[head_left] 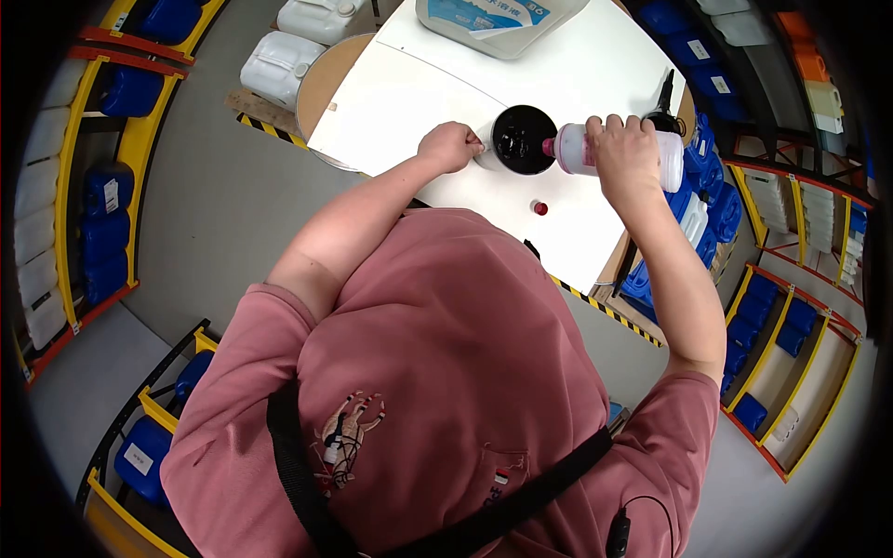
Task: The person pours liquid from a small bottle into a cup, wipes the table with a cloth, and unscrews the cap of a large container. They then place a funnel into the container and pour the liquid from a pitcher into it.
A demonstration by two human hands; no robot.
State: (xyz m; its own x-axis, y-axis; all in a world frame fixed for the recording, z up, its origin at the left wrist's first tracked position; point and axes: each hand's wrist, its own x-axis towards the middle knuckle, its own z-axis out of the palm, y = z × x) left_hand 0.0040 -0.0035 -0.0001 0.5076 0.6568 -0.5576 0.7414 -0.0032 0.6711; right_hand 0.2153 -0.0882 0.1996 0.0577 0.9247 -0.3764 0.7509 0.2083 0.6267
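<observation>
White bottle (575,154) | long axis crosswise | mouth left, toward container (486,159) | right hand (625,153)

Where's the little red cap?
In the head view, right of centre, the red cap lies on the white tabletop, just below the cup and the bottle in the right hand.

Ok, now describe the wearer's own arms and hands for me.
The left hand and right hand are ungloved, and both forearms are bare. The dusty-pink left sleeve and right sleeve are short, ending near the elbows. A small black device with a thin cable sits near the latter.
</observation>
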